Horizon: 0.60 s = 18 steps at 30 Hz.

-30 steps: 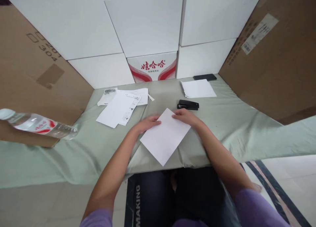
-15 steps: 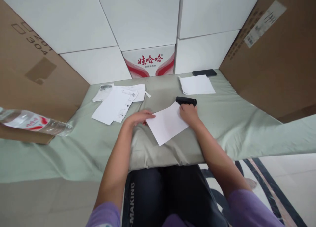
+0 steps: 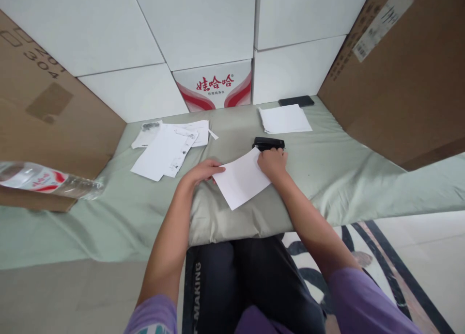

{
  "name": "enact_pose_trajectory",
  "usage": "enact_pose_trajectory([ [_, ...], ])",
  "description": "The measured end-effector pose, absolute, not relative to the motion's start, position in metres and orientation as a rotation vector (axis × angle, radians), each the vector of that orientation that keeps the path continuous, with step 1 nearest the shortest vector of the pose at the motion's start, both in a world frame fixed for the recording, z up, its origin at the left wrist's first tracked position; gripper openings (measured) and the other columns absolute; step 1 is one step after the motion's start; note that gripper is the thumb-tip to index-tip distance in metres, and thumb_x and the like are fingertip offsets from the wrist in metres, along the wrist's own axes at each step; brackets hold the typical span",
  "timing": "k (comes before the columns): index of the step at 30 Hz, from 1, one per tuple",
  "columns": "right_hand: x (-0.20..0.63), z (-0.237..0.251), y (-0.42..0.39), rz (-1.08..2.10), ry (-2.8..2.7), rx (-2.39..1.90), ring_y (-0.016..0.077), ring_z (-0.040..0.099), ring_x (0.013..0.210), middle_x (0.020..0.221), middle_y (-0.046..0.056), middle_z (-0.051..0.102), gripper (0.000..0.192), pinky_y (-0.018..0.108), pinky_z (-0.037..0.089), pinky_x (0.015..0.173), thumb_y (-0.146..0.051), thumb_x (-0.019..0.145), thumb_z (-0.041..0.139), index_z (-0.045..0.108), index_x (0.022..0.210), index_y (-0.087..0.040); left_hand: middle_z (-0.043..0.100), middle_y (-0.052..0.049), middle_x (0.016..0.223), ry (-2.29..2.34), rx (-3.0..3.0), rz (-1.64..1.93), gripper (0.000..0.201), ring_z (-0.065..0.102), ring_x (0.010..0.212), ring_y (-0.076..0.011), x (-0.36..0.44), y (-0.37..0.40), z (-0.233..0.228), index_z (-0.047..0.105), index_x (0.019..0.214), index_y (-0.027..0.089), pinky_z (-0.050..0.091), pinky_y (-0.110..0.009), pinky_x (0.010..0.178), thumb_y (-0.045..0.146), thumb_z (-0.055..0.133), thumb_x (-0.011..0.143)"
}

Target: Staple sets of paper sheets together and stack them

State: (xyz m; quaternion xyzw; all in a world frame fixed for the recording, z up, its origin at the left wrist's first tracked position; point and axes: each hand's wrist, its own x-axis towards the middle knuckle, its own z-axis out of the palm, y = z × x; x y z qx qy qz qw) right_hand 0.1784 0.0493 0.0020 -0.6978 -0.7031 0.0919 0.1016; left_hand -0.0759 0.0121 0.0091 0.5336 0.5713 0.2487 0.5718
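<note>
A blank white sheet of paper [image 3: 241,180] is held low over the cloth, slightly bowed. My left hand [image 3: 204,171] pinches its left corner, thumb on top and the other fingers underneath. At the opposite end, my right hand [image 3: 272,162] is closed on the paper's upper right edge, its fingertips partly hidden. Directly beyond those knuckles lies a black stapler [image 3: 269,143]; whether the fingers touch it I cannot tell.
Loose papers [image 3: 154,154], some printed, lie to the left. A paper stack [image 3: 285,119] sits at the back right before a dark flat object [image 3: 296,101]. Cardboard boxes [image 3: 403,91] flank the cloth-covered surface [image 3: 327,179]; white cartons [image 3: 214,23] stand behind. A water bottle [image 3: 47,180] lies left.
The camera view has shifted slightly, so the scene sits a little farther left and higher. Both hands keep the same hold on the paper.
</note>
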Motion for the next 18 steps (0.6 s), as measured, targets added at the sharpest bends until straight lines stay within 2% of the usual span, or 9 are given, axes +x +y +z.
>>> enact_pose_trajectory([
  [4, 0.178, 0.001, 0.053, 0.279, -2.04, -2.061, 0.0397, 0.053, 0.113, 0.113, 0.026, 0.068, 0.044, 0.05, 0.031, 0.095, -0.027, 0.096, 0.038, 0.076, 0.101, -0.006, 0.065, -0.007, 0.052, 1.325, 1.231, 0.63, 0.026, 0.053, 0.038, -0.013, -0.074, 0.011, 0.01, 0.075, 0.065, 0.015, 0.015, -0.02, 0.032, 0.038, 0.085, 0.063],
  [9, 0.181, 0.001, 0.058, 0.284, -1.988, -2.078, 0.0343, 0.061, 0.102, 0.096, 0.023, 0.072, 0.04, 0.046, 0.034, 0.093, -0.033, 0.096, 0.043, 0.076, 0.093, -0.009, 0.064, -0.006, 0.052, 1.401, 1.206, 0.669, 0.025, 0.052, 0.039, -0.0129, -0.071, 0.012, 0.004, 0.075, 0.064, 0.015, 0.013, -0.021, 0.036, 0.039, 0.082, 0.067],
  [12, 0.19, 0.009, 0.055, 0.285, -1.917, -2.084, 0.032, 0.064, 0.093, 0.093, 0.021, 0.072, 0.036, 0.042, 0.037, 0.087, -0.035, 0.094, 0.047, 0.074, 0.091, -0.011, 0.066, -0.008, 0.055, 1.445, 1.222, 0.656, 0.026, 0.052, 0.041, -0.0142, -0.071, 0.013, 0.002, 0.074, 0.065, 0.016, 0.019, -0.024, 0.039, 0.041, 0.08, 0.07],
  [15, 0.203, 0.032, 0.053, 0.137, -1.813, -2.017, 0.0301, 0.063, 0.089, 0.09, 0.02, 0.07, 0.038, 0.039, 0.037, 0.082, -0.032, 0.098, 0.039, 0.071, 0.093, -0.012, 0.065, -0.008, 0.056, 1.47, 1.252, 0.617, 0.027, 0.054, 0.044, -0.0163, -0.069, 0.014, 0.001, 0.075, 0.066, 0.016, 0.026, -0.026, 0.043, 0.042, 0.077, 0.073],
  [18, 0.207, 0.059, 0.067, -0.009, -1.831, -1.859, 0.0288, 0.06, 0.092, 0.091, 0.017, 0.068, 0.04, 0.039, 0.037, 0.084, -0.029, 0.1, 0.032, 0.068, 0.097, -0.013, 0.065, -0.008, 0.057, 1.476, 1.264, 0.609, 0.025, 0.056, 0.046, -0.0183, -0.067, 0.014, 0.0, 0.076, 0.069, 0.016, 0.032, -0.029, 0.047, 0.04, 0.076, 0.075],
])
